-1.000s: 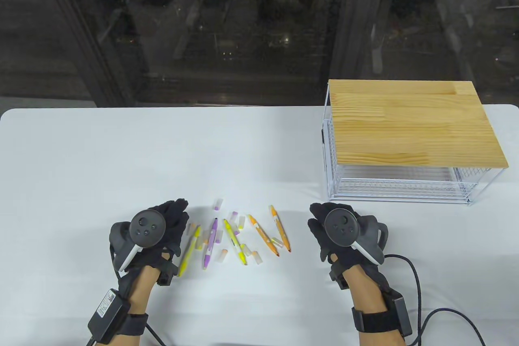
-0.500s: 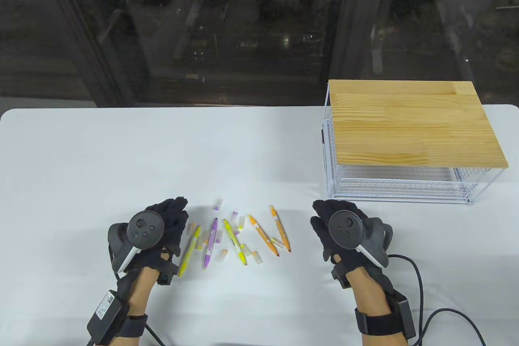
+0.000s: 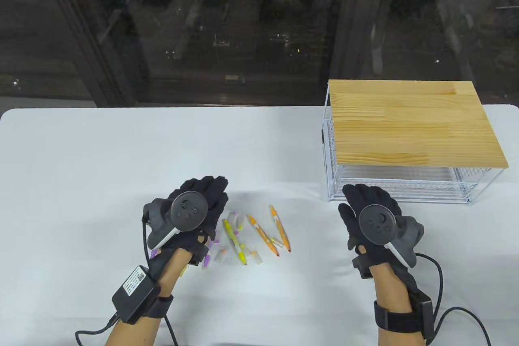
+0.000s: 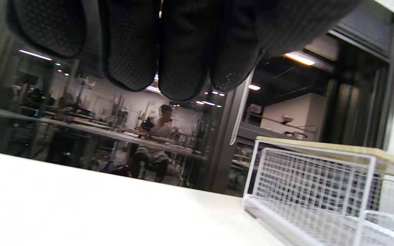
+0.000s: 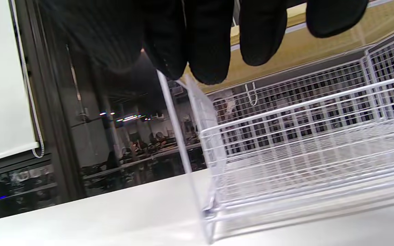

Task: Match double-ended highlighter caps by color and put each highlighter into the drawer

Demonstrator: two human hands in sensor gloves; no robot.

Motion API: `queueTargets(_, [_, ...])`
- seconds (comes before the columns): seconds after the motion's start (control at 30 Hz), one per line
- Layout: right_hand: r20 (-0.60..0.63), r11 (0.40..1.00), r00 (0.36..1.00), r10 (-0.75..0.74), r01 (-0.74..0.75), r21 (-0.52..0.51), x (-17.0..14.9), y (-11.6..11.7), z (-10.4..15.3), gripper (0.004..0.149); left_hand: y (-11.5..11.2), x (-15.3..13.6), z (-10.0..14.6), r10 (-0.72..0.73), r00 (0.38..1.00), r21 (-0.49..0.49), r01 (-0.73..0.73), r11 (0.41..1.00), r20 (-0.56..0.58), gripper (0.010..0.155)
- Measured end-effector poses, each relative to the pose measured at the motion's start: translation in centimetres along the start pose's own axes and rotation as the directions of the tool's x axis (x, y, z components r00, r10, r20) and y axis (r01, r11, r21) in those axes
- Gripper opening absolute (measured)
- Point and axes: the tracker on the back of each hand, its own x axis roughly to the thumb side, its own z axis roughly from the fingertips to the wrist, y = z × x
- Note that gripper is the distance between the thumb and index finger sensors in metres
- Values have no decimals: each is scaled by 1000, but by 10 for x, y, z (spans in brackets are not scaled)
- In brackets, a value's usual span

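Two gloved hands hover over the white table point(image 3: 101, 151); neither holds anything. Left hand point(image 3: 194, 210) sits above the scattered highlighters point(image 3: 259, 234) and loose caps point(image 3: 256, 257), fingers straight and close together, partly hiding the purple and yellow pens. Right hand point(image 3: 371, 212) hangs just in front of the wire drawer point(image 3: 401, 188) under the wooden top point(image 3: 413, 123), fingers extended, slightly fanned. Judged step: start of sorting, nothing capped, nothing stowed. Next move probably calls for pinching one pen and a same-colour cap, and pulling the drawer out. Right wrist view shows fingertips point(image 5: 210, 65) close to the mesh front; table view alone shows the pens.
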Motion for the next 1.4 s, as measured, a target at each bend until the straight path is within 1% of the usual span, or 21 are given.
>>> queueTargets(0.13, [-46,999,999,19,-21,-35,-12,-2,-3,53,3,39,-21,5,998,11,-6,1000,62,55])
queueTargets(0.23, [-71,999,997,21,-23,-35,-23,0,-8,52,-2,70,-38,26,991,13,-28,1000,128,55])
queueTargets(0.33, [-94,999,995,29,-31,-26,-32,7,-11,51,-13,105,-53,37,981,6,-39,999,192,55])
queueTargets(0.53, [-125,996,989,80,-84,-29,-43,18,-21,53,-41,165,-80,-3,963,-30,12,999,269,56])
queueTargets(0.7, [-144,996,986,87,-86,17,-49,33,-27,52,-64,198,-101,-26,953,-74,50,996,301,59])
queueTargets(0.8, [-143,995,985,99,-97,24,-50,38,-29,53,-81,207,-112,-32,950,-142,80,987,312,60])
queueTargets(0.9, [-167,992,978,124,-121,25,-53,40,-31,55,-99,210,-120,-27,952,-209,95,973,305,61])
queueTargets(0.97, [-189,993,974,120,-118,24,-59,39,-32,55,-112,206,-123,-37,957,-292,124,948,287,60])
queueTargets(1.0, [-204,993,972,118,-116,20,-63,39,-34,55,-111,204,-122,4,957,-265,76,961,291,60])
queueTargets(1.03, [-215,993,969,119,-117,23,-67,39,-36,55,-110,204,-123,22,956,-213,43,976,294,59])
queueTargets(1.07, [-216,991,967,133,-129,34,-70,41,-39,53,-109,204,-124,22,955,-221,46,974,297,59])
queueTargets(1.1, [-208,985,963,172,-165,51,-73,43,-42,51,-109,204,-123,3,958,-253,73,965,287,59])
queueTargets(1.13, [-189,974,956,224,-215,67,-76,45,-45,49,-109,204,-123,-9,959,-250,83,965,284,59])
queueTargets(1.2, [-160,960,948,276,-266,83,-80,49,-50,46,-109,205,-123,-18,956,-225,87,971,293,59])
queueTargets(1.27, [-159,965,952,261,-251,80,-84,49,-53,46,-110,205,-122,-25,956,-224,94,970,293,59])
queueTargets(1.37, [-201,967,947,251,-237,93,-93,48,-55,49,-110,204,-123,-18,957,-220,85,972,291,58])
queueTargets(1.4, [-210,969,947,244,-227,102,-97,48,-55,48,-110,204,-123,-8,958,-222,75,972,288,58])
